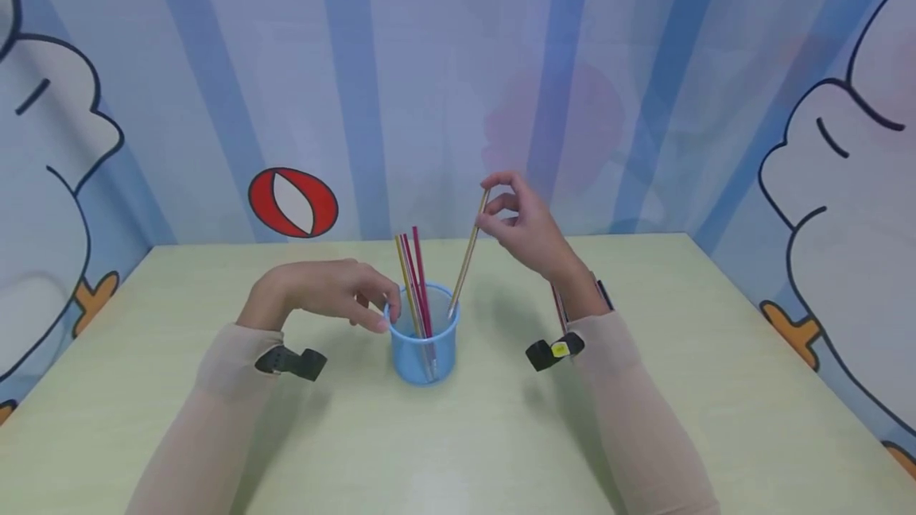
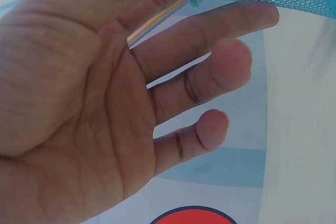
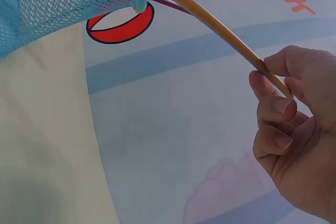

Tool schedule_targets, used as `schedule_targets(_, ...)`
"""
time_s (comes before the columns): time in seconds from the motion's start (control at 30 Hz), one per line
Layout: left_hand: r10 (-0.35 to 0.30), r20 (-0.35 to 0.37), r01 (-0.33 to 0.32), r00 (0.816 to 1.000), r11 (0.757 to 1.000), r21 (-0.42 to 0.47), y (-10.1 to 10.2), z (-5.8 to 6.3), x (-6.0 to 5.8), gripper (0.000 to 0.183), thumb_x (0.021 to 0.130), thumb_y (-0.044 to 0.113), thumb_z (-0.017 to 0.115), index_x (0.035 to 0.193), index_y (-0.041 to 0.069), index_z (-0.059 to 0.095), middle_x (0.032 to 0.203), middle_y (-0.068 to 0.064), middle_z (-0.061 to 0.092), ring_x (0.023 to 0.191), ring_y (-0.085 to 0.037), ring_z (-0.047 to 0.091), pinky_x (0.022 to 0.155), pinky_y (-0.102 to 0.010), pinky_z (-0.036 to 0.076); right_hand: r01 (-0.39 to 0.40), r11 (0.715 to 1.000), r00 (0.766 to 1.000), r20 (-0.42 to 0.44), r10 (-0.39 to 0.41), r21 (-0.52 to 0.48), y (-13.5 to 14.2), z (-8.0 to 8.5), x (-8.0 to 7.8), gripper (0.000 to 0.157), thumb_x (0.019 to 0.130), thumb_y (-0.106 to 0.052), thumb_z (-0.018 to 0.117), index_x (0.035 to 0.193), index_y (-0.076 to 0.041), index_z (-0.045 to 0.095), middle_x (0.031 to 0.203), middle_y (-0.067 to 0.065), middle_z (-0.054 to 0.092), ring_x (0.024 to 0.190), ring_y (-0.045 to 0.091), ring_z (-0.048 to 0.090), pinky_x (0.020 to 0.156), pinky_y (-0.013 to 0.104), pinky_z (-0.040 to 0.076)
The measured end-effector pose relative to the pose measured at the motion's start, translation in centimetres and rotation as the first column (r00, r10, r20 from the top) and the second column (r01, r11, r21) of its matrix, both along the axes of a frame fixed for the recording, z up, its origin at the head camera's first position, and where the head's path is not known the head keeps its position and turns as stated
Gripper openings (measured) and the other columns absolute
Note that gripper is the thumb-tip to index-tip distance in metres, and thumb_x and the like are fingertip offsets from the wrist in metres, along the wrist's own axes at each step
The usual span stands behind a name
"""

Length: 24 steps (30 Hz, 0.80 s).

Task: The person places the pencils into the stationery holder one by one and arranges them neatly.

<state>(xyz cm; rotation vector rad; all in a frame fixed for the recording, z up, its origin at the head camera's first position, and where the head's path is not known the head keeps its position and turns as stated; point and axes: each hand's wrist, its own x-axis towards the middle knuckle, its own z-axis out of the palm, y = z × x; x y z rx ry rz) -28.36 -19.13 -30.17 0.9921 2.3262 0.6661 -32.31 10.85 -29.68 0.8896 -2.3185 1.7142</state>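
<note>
A light blue mesh pen cup point(image 1: 423, 360) stands upright on the table. My left hand point(image 1: 336, 292) holds its rim at the left side; in the left wrist view the other fingers point(image 2: 202, 80) extend loosely beside the cup. My right hand point(image 1: 525, 225) is raised to the right of the cup and pinches the upper end of a thin gold pencil-like stick point(image 1: 468, 261) between thumb and fingers. The stick slants down, its lower end inside the rim. Several more thin sticks point(image 1: 421, 284), magenta and gold, lean in the cup.
The pale table point(image 1: 472, 451) ends at a blue striped backdrop point(image 1: 444, 102) with printed cartoon figures. A thin reddish stick-like thing point(image 1: 558, 308) shows partly behind my right wrist. Black straps with small devices point(image 1: 309, 365) sit on both wrists.
</note>
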Motion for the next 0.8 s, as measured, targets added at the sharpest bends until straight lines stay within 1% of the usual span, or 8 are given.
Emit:
schedule_targets(0.1,0.019,0.014,-0.019,1.000,1.000,-0.009,0.1,0.1,0.1,0.011,0.093,0.024,0.072,0.103,0.021,0.068,0.102,0.003,0.065,0.097,-0.020,0.062,0.079,-0.036,0.055,0.018,0.994,0.999,-0.048,-0.013,0.107,-0.9,-0.4,0.1,0.038,0.096,-0.009,0.064,0.129,-0.013,0.047,0.094,0.011,0.062,0.069,0.023,0.063,0.062,0.031,0.048)
schedule_targets(0.23,0.023,0.015,-0.023,1.000,1.000,-0.008,0.2,0.1,0.2,0.015,0.093,0.023,0.072,0.106,0.016,0.068,0.103,0.003,0.065,0.099,-0.020,0.063,0.080,-0.035,0.055,0.038,0.971,0.994,-0.109,-0.013,0.237,-2.2,-0.8,0.5,0.037,0.096,-0.011,0.064,0.128,-0.013,0.047,0.093,0.008,0.063,0.061,0.021,0.057,0.059,0.032,0.049)
schedule_targets(0.37,0.021,0.014,-0.021,1.000,1.000,-0.002,0.2,0.1,0.3,0.019,0.093,0.025,0.072,0.108,0.013,0.068,0.105,0.003,0.065,0.100,-0.020,0.062,0.081,-0.036,0.055,0.000,0.943,0.991,-0.129,0.046,0.334,-3.4,-1.3,1.0,0.038,0.096,-0.010,0.063,0.130,-0.013,0.046,0.094,0.006,0.063,0.054,0.018,0.049,0.055,0.030,0.046)
schedule_targets(0.47,0.024,0.018,-0.024,1.000,1.000,-0.001,0.2,0.1,0.4,0.018,0.093,0.024,0.072,0.108,0.014,0.068,0.106,0.003,0.065,0.101,-0.020,0.062,0.080,-0.037,0.056,-0.061,0.924,0.985,-0.126,0.117,0.377,-4.0,-1.6,1.2,0.039,0.096,-0.008,0.062,0.131,-0.013,0.046,0.093,0.005,0.064,0.050,0.015,0.045,0.053,0.028,0.044)
schedule_targets(0.57,0.020,0.020,-0.020,1.000,1.000,-0.001,0.2,0.2,0.4,0.017,0.094,0.023,0.072,0.107,0.014,0.068,0.107,0.004,0.065,0.102,-0.020,0.062,0.080,-0.037,0.056,-0.116,0.909,0.978,-0.116,0.176,0.400,-4.4,-1.9,1.2,0.038,0.095,-0.006,0.063,0.129,-0.015,0.048,0.090,0.003,0.066,0.048,0.014,0.043,0.052,0.028,0.043)
schedule_targets(0.67,0.017,0.012,-0.017,1.000,1.000,-0.008,0.3,0.3,0.4,0.016,0.094,0.023,0.071,0.107,0.015,0.067,0.106,0.004,0.066,0.101,-0.020,0.062,0.079,-0.035,0.056,-0.154,0.897,0.973,-0.095,0.211,0.415,-4.6,-2.2,1.1,0.037,0.095,-0.006,0.063,0.128,-0.017,0.049,0.091,0.001,0.067,0.049,0.013,0.046,0.054,0.027,0.045)
schedule_targets(0.8,0.022,0.008,-0.022,1.000,1.000,-0.013,0.3,0.3,0.4,0.014,0.094,0.022,0.071,0.106,0.017,0.067,0.105,0.004,0.066,0.102,-0.020,0.063,0.079,-0.035,0.056,-0.182,0.888,0.972,-0.062,0.229,0.423,-4.7,-2.5,1.1,0.035,0.095,-0.007,0.062,0.127,-0.018,0.051,0.095,0.002,0.068,0.055,0.014,0.056,0.059,0.029,0.049)
